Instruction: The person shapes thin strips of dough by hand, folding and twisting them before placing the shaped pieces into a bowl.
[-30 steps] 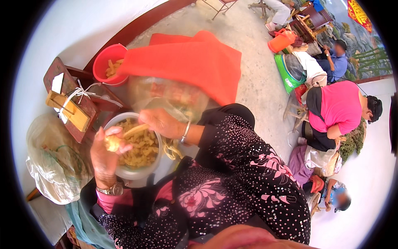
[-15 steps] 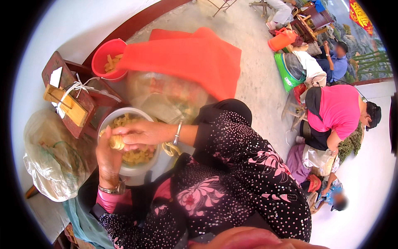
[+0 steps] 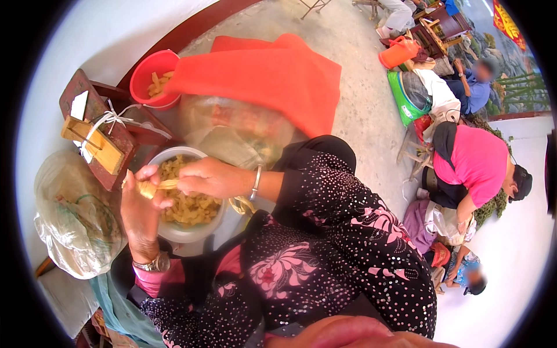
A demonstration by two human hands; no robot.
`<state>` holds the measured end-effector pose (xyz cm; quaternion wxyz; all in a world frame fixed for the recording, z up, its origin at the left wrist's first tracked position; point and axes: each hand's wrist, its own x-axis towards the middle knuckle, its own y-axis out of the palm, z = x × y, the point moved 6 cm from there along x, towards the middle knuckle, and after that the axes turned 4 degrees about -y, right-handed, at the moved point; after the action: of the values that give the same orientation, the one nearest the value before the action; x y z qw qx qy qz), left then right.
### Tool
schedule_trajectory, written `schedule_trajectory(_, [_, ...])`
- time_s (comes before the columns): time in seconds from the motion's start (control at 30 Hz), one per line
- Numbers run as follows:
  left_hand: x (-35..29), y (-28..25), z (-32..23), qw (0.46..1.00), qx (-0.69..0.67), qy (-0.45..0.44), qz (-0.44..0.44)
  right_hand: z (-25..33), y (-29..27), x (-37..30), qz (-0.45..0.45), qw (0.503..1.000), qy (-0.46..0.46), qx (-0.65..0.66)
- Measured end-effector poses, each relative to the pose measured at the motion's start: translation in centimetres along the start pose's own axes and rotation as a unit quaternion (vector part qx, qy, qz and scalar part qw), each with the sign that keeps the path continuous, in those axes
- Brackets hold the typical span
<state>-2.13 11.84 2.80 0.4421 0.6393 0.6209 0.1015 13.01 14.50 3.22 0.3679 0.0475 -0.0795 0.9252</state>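
Observation:
A pale yellow strip wound into a small roll (image 3: 146,189) is held above a white bucket (image 3: 188,234). My left hand (image 3: 140,217), with a metal watch at its wrist, is closed round the roll, thumb and fingertips curled over it. From the right, my right hand (image 3: 212,177), a silver bangle at the wrist, pinches the strip's loose end, which runs straight between both hands. Below lie many short yellow pieces (image 3: 200,213) of similar colour, filling much of the bucket. Another loose yellow strip (image 3: 242,205) hangs beneath my right wrist.
A red bucket (image 3: 152,104) with yellow pieces stands beyond a wooden stool (image 3: 93,124) with a wood block tied on. Red cloth (image 3: 261,81) partly covers a clear plastic bag (image 3: 226,130). Another plastic bag (image 3: 75,226) sits at left. A person in pink (image 3: 473,156) bends at right.
My right hand has drawn away from my left, so a stretch of strip now shows between them. My left hand has shifted slightly left with the roll.

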Motion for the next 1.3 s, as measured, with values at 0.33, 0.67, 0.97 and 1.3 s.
schedule_trajectory(0.33, [-0.2, 0.2, 0.3, 0.971, 0.228, 0.019, -0.076, -0.6, 0.2, 0.2, -0.036, 0.999, 0.025, -0.028])
schedule_trajectory(0.67, [-0.9, -1.6, -2.0, 0.985, 0.134, 0.094, -0.049, 0.9, -0.2, 1.1, 0.015, 1.0, -0.023, -0.013])
schedule_trajectory(0.97, [-0.8, -1.7, -2.6, 0.977, 0.159, 0.123, -0.072, 2.1, -1.1, 1.4, -0.003, 0.999, -0.03, -0.034])
schedule_trajectory(1.3, [0.1, -1.7, -1.8, 0.977, 0.161, 0.123, -0.073, 2.1, -1.7, 1.3, -0.047, 0.998, -0.009, -0.036])
